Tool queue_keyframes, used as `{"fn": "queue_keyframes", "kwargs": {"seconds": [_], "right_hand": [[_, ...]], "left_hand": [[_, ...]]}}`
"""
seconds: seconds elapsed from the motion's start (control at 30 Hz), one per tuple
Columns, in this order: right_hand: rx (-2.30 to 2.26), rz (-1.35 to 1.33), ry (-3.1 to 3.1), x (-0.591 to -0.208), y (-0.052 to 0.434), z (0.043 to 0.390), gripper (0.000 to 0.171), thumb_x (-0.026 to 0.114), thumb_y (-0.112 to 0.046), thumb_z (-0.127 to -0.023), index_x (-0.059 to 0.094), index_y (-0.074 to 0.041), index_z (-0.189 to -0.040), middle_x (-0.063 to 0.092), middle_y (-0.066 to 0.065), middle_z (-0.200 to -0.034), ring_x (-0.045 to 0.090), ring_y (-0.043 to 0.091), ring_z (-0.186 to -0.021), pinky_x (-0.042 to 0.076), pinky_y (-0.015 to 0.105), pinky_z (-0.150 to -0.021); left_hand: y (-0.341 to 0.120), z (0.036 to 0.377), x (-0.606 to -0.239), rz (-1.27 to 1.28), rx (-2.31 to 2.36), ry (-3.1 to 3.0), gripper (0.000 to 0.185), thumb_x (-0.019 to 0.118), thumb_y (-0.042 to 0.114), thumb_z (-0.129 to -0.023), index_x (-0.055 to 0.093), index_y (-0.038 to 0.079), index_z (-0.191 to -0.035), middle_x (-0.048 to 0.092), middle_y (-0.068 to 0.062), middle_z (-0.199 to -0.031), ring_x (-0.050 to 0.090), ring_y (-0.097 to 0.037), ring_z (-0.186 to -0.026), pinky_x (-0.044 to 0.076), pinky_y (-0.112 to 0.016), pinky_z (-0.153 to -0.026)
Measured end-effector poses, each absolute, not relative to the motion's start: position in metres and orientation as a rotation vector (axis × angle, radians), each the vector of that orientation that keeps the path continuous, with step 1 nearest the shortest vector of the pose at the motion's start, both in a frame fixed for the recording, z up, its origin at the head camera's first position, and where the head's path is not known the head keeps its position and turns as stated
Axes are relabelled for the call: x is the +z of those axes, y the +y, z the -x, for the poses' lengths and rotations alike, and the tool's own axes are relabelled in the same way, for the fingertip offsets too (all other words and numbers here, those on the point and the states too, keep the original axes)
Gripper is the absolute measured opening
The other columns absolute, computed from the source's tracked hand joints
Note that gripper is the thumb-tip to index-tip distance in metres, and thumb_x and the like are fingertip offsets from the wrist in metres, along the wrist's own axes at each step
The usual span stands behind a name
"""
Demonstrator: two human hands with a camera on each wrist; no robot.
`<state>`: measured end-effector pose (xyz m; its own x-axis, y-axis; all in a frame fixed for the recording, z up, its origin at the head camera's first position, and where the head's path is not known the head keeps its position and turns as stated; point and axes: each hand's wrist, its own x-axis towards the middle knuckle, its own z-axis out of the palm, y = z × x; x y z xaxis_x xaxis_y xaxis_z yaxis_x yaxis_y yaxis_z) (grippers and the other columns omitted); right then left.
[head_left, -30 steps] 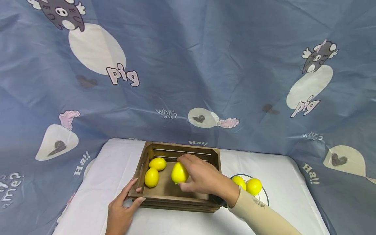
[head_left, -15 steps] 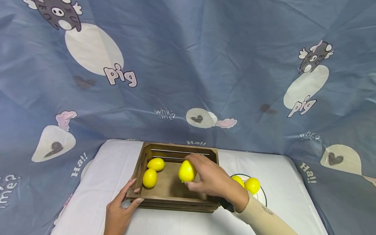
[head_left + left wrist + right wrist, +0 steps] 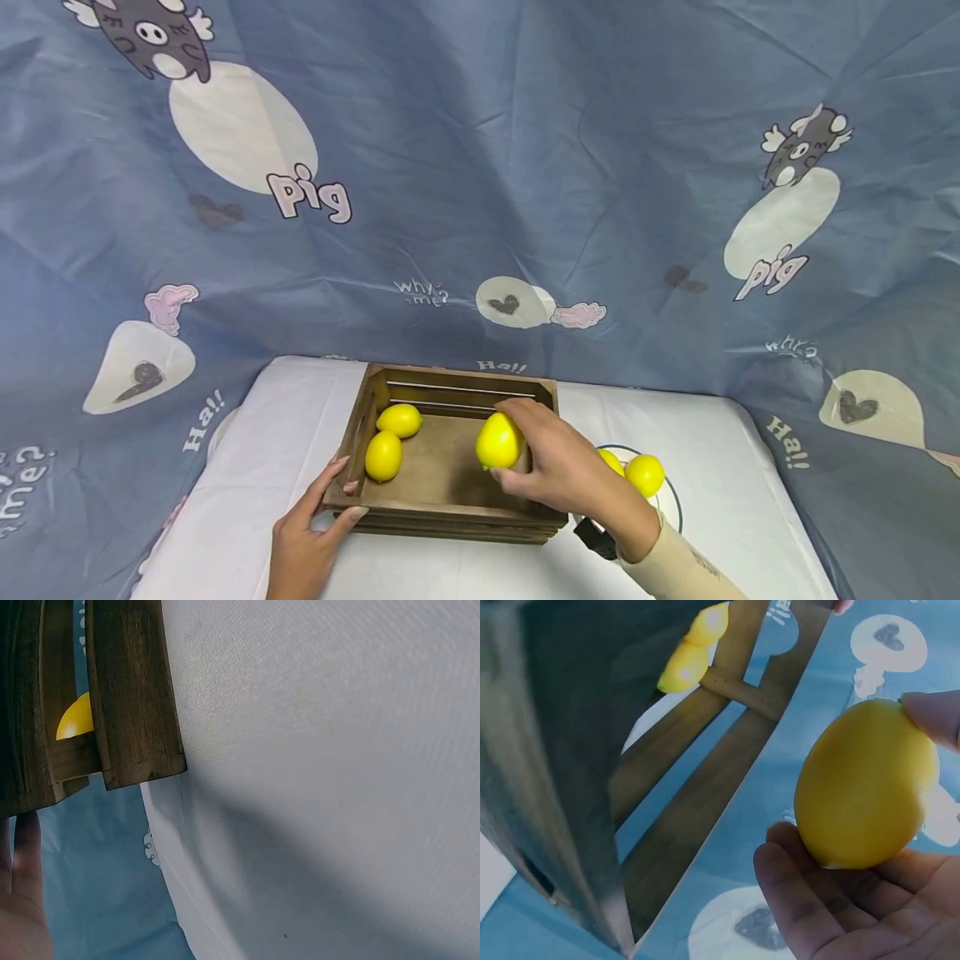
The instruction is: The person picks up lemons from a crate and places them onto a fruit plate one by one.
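Note:
A dark wooden crate (image 3: 450,517) sits on a white table. Two yellow lemons (image 3: 399,420) (image 3: 384,455) lie in its left half, and they show small in the right wrist view (image 3: 694,649). My right hand (image 3: 555,467) grips a third lemon (image 3: 499,441) (image 3: 866,784) above the crate's right side, thumb under it and fingers over the top. My left hand (image 3: 311,529) holds the crate's near left corner, thumb on the rim and fingers along the outside. The left wrist view shows that crate corner (image 3: 131,712) with a lemon (image 3: 75,720) seen through the slats.
A white plate (image 3: 667,500) right of the crate carries two more lemons (image 3: 645,474) (image 3: 611,461). A small black object (image 3: 596,537) lies near my right wrist. A blue cartoon-print cloth (image 3: 480,183) hangs behind and around the white table (image 3: 225,483).
My right hand has carried the lemon rightward, from the crate's middle to over its right side. The left hand has stayed on the crate's corner.

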<state>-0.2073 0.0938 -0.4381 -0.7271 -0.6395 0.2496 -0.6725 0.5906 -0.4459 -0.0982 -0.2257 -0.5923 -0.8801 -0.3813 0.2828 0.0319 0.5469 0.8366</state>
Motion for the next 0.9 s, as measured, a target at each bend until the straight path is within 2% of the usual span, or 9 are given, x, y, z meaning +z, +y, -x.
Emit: {"fn": "queue_keyframes", "kwargs": {"seconds": [0.23, 0.5, 0.73, 0.9], "right_hand": [[0.819, -1.085, -2.769, -0.442, 0.103, 0.202, 0.068, 0.085, -0.031, -0.079, 0.058, -0.013, -0.139, 0.061, -0.001, -0.138, 0.057, 0.011, -0.12, 0.054, 0.035, -0.101], [0.851, -1.019, -2.766, -0.447, 0.116, 0.193, 0.072, 0.086, -0.031, -0.08, 0.056, -0.011, -0.143, 0.059, -0.001, -0.141, 0.057, 0.013, -0.125, 0.053, 0.039, -0.104], [0.999, -0.949, -2.722, -0.452, 0.137, 0.188, 0.073, 0.089, -0.024, -0.08, 0.055, -0.016, -0.144, 0.058, -0.013, -0.137, 0.06, 0.007, -0.114, 0.056, 0.037, -0.098], [0.984, -0.873, -2.713, -0.455, 0.152, 0.185, 0.074, 0.09, -0.021, -0.078, 0.055, -0.019, -0.144, 0.059, -0.014, -0.137, 0.061, 0.006, -0.111, 0.057, 0.037, -0.096]], "left_hand": [[-0.225, 0.098, -0.591, -0.28, -1.281, -2.353, 0.074, 0.093, 0.017, -0.081, 0.062, 0.032, -0.147, 0.061, -0.001, -0.147, 0.051, 0.006, -0.127, 0.043, -0.003, -0.09], [-0.225, 0.097, -0.592, -0.301, -1.257, -2.361, 0.073, 0.093, 0.018, -0.081, 0.063, 0.032, -0.146, 0.061, -0.002, -0.147, 0.057, -0.01, -0.127, 0.042, -0.003, -0.09], [-0.225, 0.099, -0.591, -0.298, -1.253, -2.356, 0.072, 0.093, 0.018, -0.081, 0.064, 0.032, -0.145, 0.062, 0.0, -0.146, 0.055, -0.002, -0.126, 0.043, -0.004, -0.089], [-0.225, 0.099, -0.59, -0.288, -1.261, -2.35, 0.071, 0.093, 0.018, -0.081, 0.064, 0.031, -0.145, 0.063, -0.002, -0.146, 0.054, 0.002, -0.125, 0.043, -0.004, -0.089]]}}
